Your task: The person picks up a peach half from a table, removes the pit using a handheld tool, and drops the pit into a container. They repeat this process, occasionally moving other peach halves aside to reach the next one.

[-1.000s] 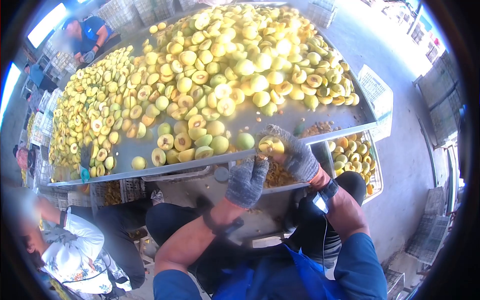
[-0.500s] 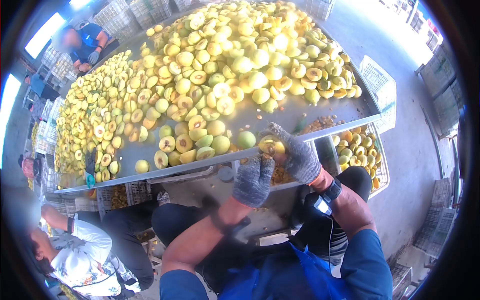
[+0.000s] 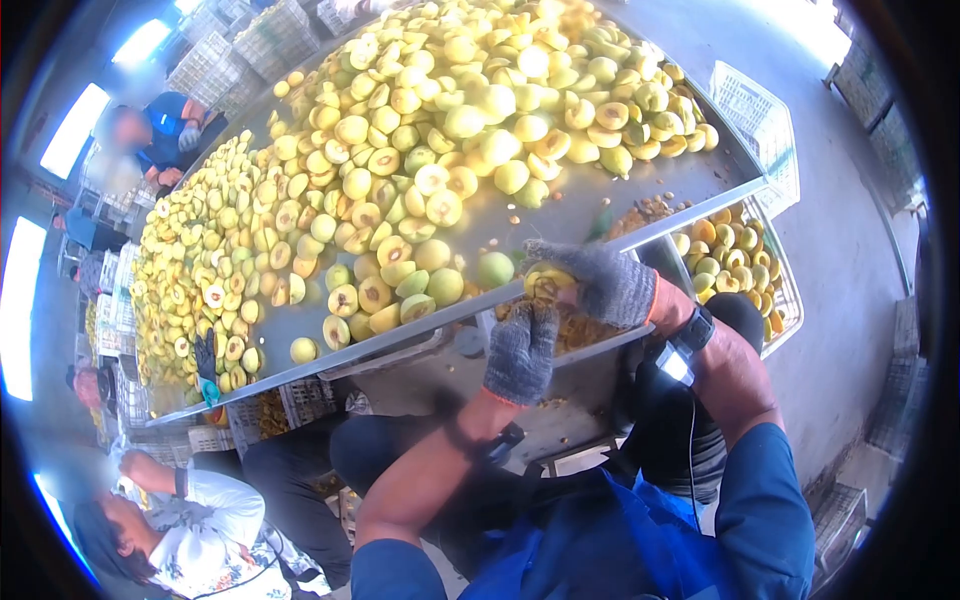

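Both my hands wear grey knit gloves and meet at the near edge of the metal table (image 3: pixel 400 334). Between them is a cut yellow fruit (image 3: pixel 547 284) with its brownish inside showing. My right hand (image 3: pixel 610 283) has its fingers wrapped round the fruit from the right and above. From below, my left hand (image 3: pixel 522 352) presses its closed fingers against the fruit's lower side. A large pile of halved yellow-green fruit (image 3: pixel 385 160) covers much of the tabletop. A whole green fruit (image 3: pixel 494 269) lies just left of the held one.
A crate of fruit halves (image 3: pixel 793 318) stands below the table's right corner, and a white crate (image 3: pixel 755 115) is beyond it. Loose pits (image 3: pixel 650 215) lie near that corner. A person in white (image 3: pixel 215 525) sits at the lower left; another in blue (image 3: pixel 165 125) is across the table.
The view has turned, so the table appears more tilted. Both hands remain around the cut fruit, with my right hand's fingers now reaching further over it.
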Motion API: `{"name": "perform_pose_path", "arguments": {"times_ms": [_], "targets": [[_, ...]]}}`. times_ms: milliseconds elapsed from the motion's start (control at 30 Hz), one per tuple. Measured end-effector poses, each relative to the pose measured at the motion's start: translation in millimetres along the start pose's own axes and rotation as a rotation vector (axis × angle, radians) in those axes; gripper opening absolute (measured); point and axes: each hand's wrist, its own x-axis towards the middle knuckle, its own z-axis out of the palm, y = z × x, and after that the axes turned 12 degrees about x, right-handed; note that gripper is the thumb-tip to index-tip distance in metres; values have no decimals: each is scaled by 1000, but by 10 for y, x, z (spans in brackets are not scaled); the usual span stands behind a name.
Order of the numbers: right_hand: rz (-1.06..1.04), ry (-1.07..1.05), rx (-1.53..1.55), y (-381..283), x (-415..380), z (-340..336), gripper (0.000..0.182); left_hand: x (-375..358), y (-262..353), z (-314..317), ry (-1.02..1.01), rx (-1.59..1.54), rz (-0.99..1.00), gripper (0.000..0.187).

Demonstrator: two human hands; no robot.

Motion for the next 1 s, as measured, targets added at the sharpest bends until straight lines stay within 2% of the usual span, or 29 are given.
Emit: {"name": "perform_pose_path", "arguments": {"times_ms": [67, 167, 267, 367, 467, 567, 633, 700, 767, 867, 933, 1000], "targets": [[-2, -7, -62, -13, -10, -13, 58, -56, -118, 94, 123, 139, 230, 14], [-22, -16, -54, 28, -20, -20, 59, -20, -160, 161, 251, 315, 420, 9], [-44, 5, -66, 25, -21, 6, 61, -64, 52, 180, -28, -641, -374, 20], [-39, 23, -68, 49, -16, 21, 61, -39, 23, 221, -23, -622, -400, 19], [-3, -3, -117, 148, -39, -46, 58, 10, -219, 293, -70, -483, -246, 21], [-43, -38, -204, 267, -60, -143, 55, 38, -255, 258, -9, -225, 45, 23], [-61, -43, -227, 289, -99, -152, 54, 19, -266, 286, -135, -342, -154, 22], [-53, -35, -216, 268, -84, -120, 54, -24, -239, 308, -142, -451, -272, 22], [-56, 12, -121, 190, -92, -94, 55, -14, -60, 329, -25, -561, -299, 21], [-8, 94, -8, 92, -80, 25, 57, -18, -76, 347, -17, -608, -375, 17], [24, 90, 11, 60, -65, 30, 57, -17, -203, 334, -133, -671, -415, 20], [42, 24, -14, 65, -54, -72, 57, 8, -335, 344, -99, -541, -203, 20]]}}
